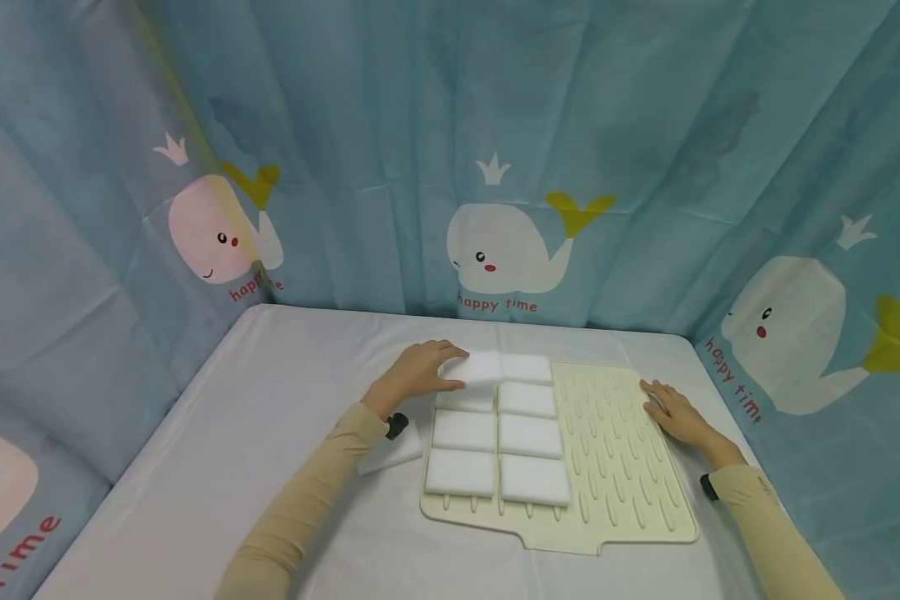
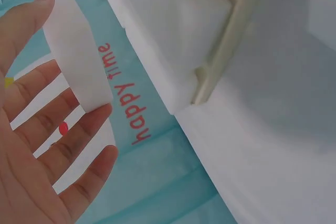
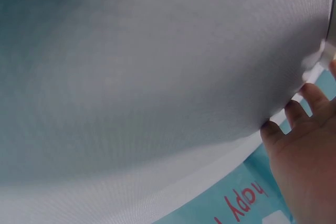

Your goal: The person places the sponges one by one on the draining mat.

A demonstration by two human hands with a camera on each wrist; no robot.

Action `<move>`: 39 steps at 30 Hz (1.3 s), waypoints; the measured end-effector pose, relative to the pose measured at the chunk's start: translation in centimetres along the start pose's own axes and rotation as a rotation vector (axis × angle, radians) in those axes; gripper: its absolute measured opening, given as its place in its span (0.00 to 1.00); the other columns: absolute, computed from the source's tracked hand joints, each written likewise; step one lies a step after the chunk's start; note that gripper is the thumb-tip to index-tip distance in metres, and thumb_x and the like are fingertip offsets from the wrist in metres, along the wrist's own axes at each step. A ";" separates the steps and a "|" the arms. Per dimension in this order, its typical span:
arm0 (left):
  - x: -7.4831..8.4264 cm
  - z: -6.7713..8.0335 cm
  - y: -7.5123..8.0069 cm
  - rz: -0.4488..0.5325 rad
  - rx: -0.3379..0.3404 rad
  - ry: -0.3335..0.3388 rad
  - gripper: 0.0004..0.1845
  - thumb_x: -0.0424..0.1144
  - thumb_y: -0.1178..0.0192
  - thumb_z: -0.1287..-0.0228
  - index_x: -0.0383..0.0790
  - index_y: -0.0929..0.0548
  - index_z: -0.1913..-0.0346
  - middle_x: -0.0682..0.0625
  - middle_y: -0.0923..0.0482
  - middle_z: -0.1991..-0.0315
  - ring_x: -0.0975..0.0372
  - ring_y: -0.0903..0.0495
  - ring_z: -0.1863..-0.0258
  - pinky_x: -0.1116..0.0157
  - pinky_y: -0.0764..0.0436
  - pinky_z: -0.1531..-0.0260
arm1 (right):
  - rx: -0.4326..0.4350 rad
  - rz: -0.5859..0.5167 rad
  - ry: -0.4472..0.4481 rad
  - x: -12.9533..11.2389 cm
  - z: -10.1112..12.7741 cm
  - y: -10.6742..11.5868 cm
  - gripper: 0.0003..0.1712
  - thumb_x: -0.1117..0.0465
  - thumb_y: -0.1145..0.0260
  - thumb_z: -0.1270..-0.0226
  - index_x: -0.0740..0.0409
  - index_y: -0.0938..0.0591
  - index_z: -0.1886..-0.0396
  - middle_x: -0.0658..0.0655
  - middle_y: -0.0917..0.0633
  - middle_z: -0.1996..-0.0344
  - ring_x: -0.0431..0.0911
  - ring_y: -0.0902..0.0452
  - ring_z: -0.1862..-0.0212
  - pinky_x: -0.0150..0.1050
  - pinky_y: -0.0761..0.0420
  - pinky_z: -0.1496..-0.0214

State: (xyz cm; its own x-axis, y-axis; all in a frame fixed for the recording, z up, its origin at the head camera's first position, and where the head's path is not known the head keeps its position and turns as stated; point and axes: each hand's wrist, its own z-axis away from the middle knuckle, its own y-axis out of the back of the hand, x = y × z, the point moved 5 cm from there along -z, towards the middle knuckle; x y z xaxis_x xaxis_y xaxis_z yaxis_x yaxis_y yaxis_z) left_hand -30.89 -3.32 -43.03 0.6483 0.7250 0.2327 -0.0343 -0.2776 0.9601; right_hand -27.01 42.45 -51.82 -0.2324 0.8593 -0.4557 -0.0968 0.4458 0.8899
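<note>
Sponge [image 1: 474, 368] over cream mat [image 1: 630, 467], white table [image 1: 270, 400], whale curtains [image 1: 510, 250].

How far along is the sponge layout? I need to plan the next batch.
Seven white sponges already lie in two columns on the left of the cream mat. The left hand holds an eighth sponge over the far-left slot. The right hand rests flat on the mat's right edge. One spare sponge lies off the mat; the ridged right half is bare.

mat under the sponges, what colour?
Cream, pale yellow, with raised ridges. The mat shows best in the head view.
</note>
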 end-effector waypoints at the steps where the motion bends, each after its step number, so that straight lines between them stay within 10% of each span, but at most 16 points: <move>1: 0.2 -0.2 -0.1 -0.001 -0.001 -0.004 0.29 0.58 0.37 0.46 0.51 0.24 0.41 0.51 0.24 0.45 0.56 0.24 0.47 0.57 0.23 0.51 | 0.000 -0.001 0.000 0.0 0.0 0.0 0.32 0.55 0.49 0.28 0.68 0.42 0.32 0.80 0.46 0.35 0.77 0.54 0.37 0.74 0.52 0.43; 39: 8.5 -8.4 -4.6 -0.079 -0.043 -0.110 0.31 0.64 0.40 0.47 0.56 0.25 0.41 0.56 0.25 0.45 0.60 0.26 0.51 0.64 0.23 0.59 | -0.001 -0.007 0.009 -0.4 0.1 0.1 0.31 0.55 0.50 0.27 0.67 0.43 0.31 0.80 0.47 0.35 0.78 0.55 0.37 0.75 0.52 0.44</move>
State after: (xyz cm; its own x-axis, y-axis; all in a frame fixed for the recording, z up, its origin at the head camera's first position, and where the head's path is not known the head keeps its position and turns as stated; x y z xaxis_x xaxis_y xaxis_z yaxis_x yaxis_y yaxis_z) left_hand -31.61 9.37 -44.18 0.7299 0.6690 0.1404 -0.0114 -0.1935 0.9810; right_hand -26.85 42.21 -51.57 -0.2403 0.8540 -0.4615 -0.0989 0.4515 0.8868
